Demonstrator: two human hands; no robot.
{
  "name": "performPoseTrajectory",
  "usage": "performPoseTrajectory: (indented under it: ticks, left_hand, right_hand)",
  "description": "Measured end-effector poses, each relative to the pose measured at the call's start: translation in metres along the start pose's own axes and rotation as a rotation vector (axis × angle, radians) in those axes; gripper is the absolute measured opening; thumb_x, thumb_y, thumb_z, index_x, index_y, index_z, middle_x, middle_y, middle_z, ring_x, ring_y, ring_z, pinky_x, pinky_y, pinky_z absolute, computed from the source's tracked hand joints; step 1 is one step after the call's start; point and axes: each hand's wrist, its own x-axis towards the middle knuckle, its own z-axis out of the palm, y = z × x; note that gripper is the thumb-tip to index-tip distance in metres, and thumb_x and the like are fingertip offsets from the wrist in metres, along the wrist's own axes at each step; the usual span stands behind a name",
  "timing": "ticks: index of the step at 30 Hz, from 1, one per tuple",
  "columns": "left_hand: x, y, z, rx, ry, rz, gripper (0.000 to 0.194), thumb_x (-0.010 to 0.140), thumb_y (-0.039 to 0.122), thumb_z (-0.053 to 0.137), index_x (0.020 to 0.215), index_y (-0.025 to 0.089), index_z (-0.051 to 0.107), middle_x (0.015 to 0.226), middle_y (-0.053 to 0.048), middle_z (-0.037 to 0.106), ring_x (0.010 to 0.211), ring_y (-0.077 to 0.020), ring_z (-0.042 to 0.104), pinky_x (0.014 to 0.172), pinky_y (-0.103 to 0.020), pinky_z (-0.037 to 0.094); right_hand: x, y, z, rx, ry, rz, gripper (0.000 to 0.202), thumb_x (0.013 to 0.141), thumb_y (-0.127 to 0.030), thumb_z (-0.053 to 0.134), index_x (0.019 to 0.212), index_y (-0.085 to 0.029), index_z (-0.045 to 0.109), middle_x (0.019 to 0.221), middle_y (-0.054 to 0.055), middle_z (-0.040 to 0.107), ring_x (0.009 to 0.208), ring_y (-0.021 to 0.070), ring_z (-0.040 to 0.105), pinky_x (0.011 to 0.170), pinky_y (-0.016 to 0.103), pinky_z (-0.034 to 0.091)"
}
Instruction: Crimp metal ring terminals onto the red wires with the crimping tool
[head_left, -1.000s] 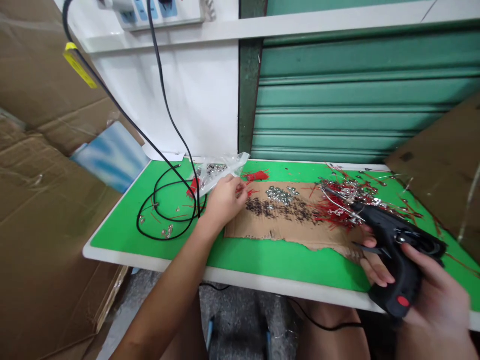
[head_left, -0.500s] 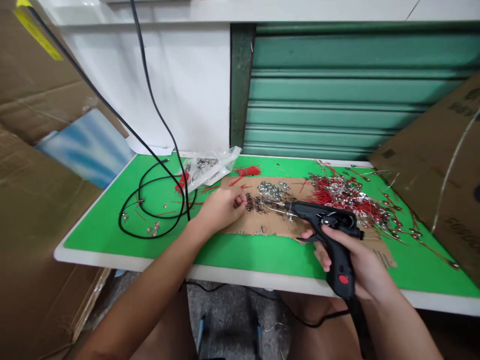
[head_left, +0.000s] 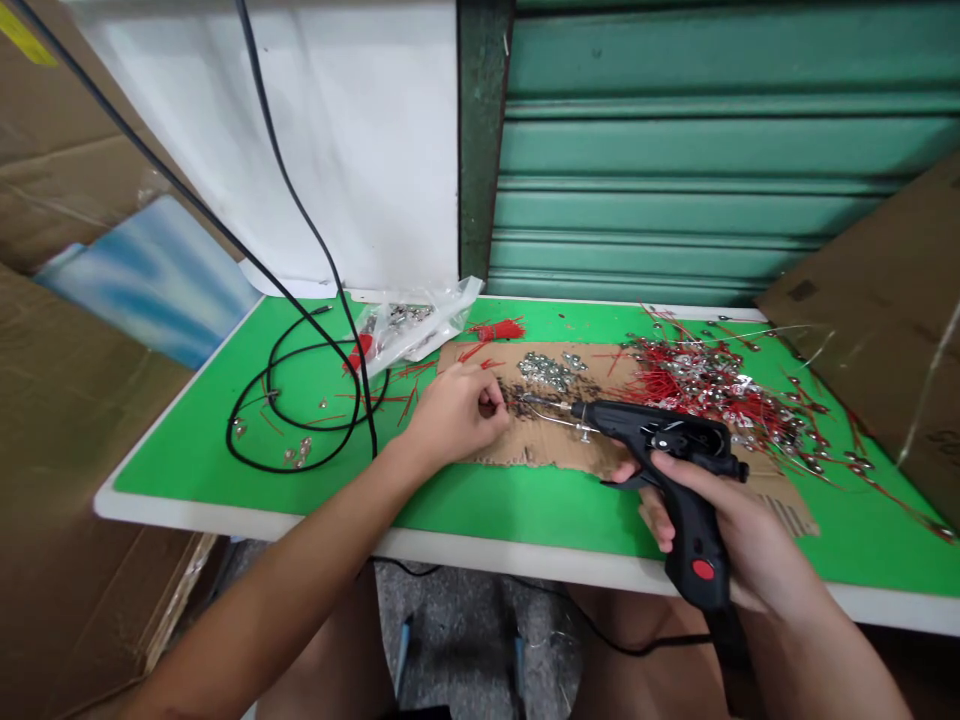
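My right hand [head_left: 705,490] is wrapped around the grip of a black soldering gun [head_left: 694,510], whose metal tip points left. Below the barrel, a thin solder feed tube [head_left: 555,417] runs towards the tip. My left hand [head_left: 461,412] is closed in a pinch just left of the tip, on a thin red wire mostly hidden by the fingers. Under both lies a cardboard sheet [head_left: 540,440] with dark scorch marks. Small silvery metal parts [head_left: 547,371] are heaped on it behind the tip.
At the right lies a large pile of red wires with metal ends [head_left: 705,390]. A clear plastic bag [head_left: 427,320] and a red wire bundle [head_left: 499,329] lie at the back. A black cable [head_left: 232,425] coils on the green tabletop [head_left: 180,450]. Cardboard boxes [head_left: 900,330] flank the table.
The view has tipped slightly downward. My left hand remains pinched near the soldering gun's tip, and my right hand still holds the gun in nearly the same pose.
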Motion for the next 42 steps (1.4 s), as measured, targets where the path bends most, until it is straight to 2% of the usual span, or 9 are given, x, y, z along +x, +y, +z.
performPoseTrajectory:
  ticks: [3,6,15,21,28,34,38,42]
  left_hand:
    - [0.0,-0.002,0.001,-0.003,0.004,0.013,0.005,0.074,0.016,0.068,0.073,0.019,0.064,0.079,-0.002,0.072,0.083,-0.0203,0.065,0.081,-0.034,0.05]
    - [0.0,-0.001,0.001,0.007,-0.005,0.015,0.005,0.074,0.015,0.067,0.073,0.019,0.065,0.079,-0.002,0.072,0.083,-0.0205,0.065,0.083,-0.035,0.05]
    - [0.001,0.003,-0.001,0.011,-0.036,-0.026,0.005,0.074,0.014,0.066,0.072,0.019,0.065,0.078,-0.002,0.071,0.081,-0.0194,0.064,0.079,-0.033,0.05]
    - [0.001,0.002,-0.001,0.001,-0.036,-0.038,0.005,0.074,0.014,0.067,0.073,0.019,0.066,0.08,-0.003,0.07,0.079,-0.0191,0.063,0.077,-0.033,0.05]
    - [0.001,0.004,-0.003,0.023,-0.034,-0.039,0.004,0.075,0.015,0.067,0.073,0.019,0.067,0.078,-0.003,0.07,0.078,-0.0196,0.063,0.076,-0.034,0.051]
    - [0.002,0.002,0.001,0.027,-0.013,0.019,0.006,0.073,0.013,0.067,0.072,0.019,0.067,0.077,-0.002,0.07,0.08,-0.0199,0.063,0.078,-0.034,0.05]
    - [0.004,0.001,0.001,-0.008,-0.005,-0.012,0.006,0.074,0.014,0.068,0.072,0.019,0.068,0.074,-0.001,0.07,0.078,-0.0191,0.063,0.077,-0.033,0.049]
    - [0.005,0.0,-0.001,-0.03,0.003,-0.03,0.005,0.072,0.014,0.069,0.071,0.019,0.067,0.074,-0.001,0.07,0.076,-0.0186,0.062,0.074,-0.032,0.048]
  right_hand:
    - [-0.001,-0.001,0.001,0.004,-0.01,-0.015,0.047,0.067,-0.06,0.085,0.077,-0.016,0.072,0.046,0.001,0.054,0.042,0.0109,0.047,0.04,0.019,0.035]
    - [-0.001,-0.002,0.003,-0.001,0.0,0.003,0.05,0.061,-0.061,0.088,0.072,-0.016,0.069,0.044,0.002,0.053,0.04,0.0109,0.047,0.039,0.019,0.036]
    - [0.002,-0.002,0.003,-0.024,0.05,0.03,0.053,0.054,-0.065,0.088,0.068,-0.018,0.068,0.042,0.002,0.053,0.038,0.0122,0.046,0.035,0.02,0.034]
    - [0.001,0.003,-0.001,-0.023,0.037,0.006,0.046,0.07,-0.061,0.083,0.077,-0.016,0.074,0.046,0.002,0.054,0.041,0.0123,0.047,0.036,0.02,0.032]
    - [-0.002,-0.003,0.003,-0.051,0.073,0.04,0.052,0.061,-0.063,0.088,0.076,-0.015,0.076,0.045,0.002,0.055,0.04,0.0122,0.048,0.038,0.021,0.035]
    - [-0.001,0.0,0.0,-0.064,0.069,0.021,0.051,0.065,-0.063,0.086,0.077,-0.015,0.076,0.047,0.002,0.055,0.042,0.0127,0.049,0.039,0.021,0.035]
    - [-0.001,0.005,-0.005,-0.092,0.05,0.012,0.049,0.071,-0.063,0.083,0.081,-0.015,0.076,0.049,0.002,0.057,0.044,0.0136,0.051,0.041,0.022,0.036]
    - [-0.001,0.008,-0.007,-0.13,0.058,0.003,0.05,0.072,-0.065,0.082,0.082,-0.016,0.076,0.049,0.001,0.056,0.044,0.0145,0.05,0.041,0.024,0.038]
